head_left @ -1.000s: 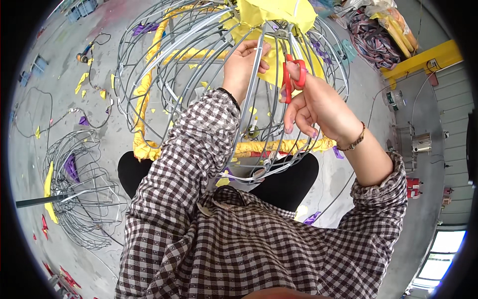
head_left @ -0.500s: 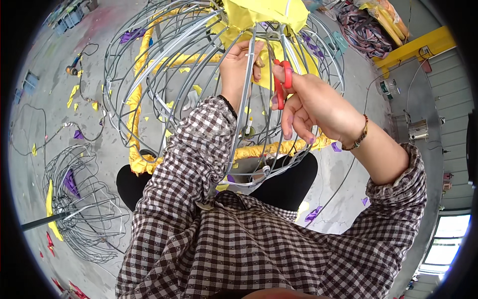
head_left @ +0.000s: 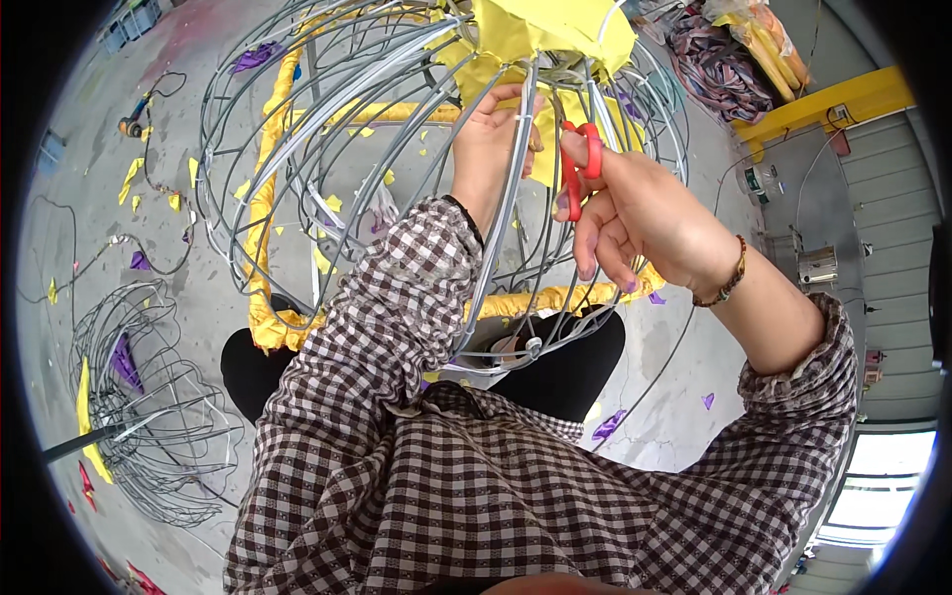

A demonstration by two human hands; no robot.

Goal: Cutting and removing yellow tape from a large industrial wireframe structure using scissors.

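Grey concrete floor (head_left: 178,129), yellow and purple scraps scattered. Large wire frame (head_left: 327,149) fills upper centre, yellow fabric (head_left: 550,30) stretched over top, yellow wrapped band (head_left: 260,238) down left side. Left hand (head_left: 491,134) reaching inside frame, closed around wire rod below fabric. Right hand (head_left: 635,213) right of centre, gripping red scissors (head_left: 575,169), blades hidden. Second wire frame (head_left: 139,407) lower left.

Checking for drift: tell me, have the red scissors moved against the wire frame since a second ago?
Cannot tell: the red scissors in the right hand sit by the same yellow fabric of the wire frame; only the camera clearly shifted.
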